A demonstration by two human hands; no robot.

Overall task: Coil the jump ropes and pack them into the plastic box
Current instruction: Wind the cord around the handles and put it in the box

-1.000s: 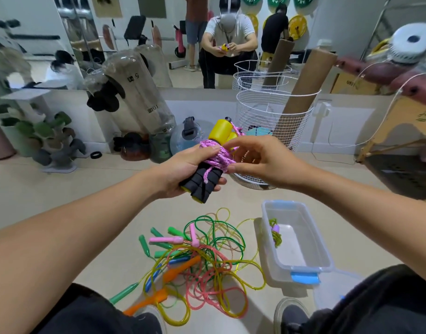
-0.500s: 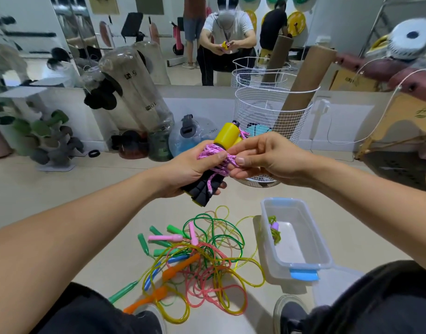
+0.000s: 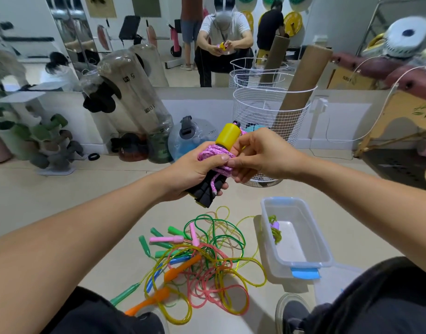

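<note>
left grip: left hand (image 3: 195, 169) clamps pink rope bundle (image 3: 215, 155), black-yellow handles.
right grip: right hand (image 3: 262, 156) pinches wrap's end.
box: plastic box (image 3: 325, 251) below right.
risk: untucked end slips, coil unwinds.

- Pink braided jump rope (image 3: 215, 154): wound in tight turns around its two handles, held up in the air between both hands, well above the floor; handles black and ridged at the lower end (image 3: 207, 189), yellow at the upper end (image 3: 227, 135), bundle tilted with the yellow end up and to the right.
- Loose jump ropes (image 3: 202, 263): tangled heap on the floor just left of the plastic box; green, yellow, pink and orange cords looped over one another, green, pink, blue and orange handles sticking out.
- Plastic box (image 3: 325, 255): clear, rectangular, blue latches, open, standing on the floor.
- Coiled yellow-green rope (image 3: 275, 231): small bundle with a purple handle, lying inside the box at its far left corner.
</note>
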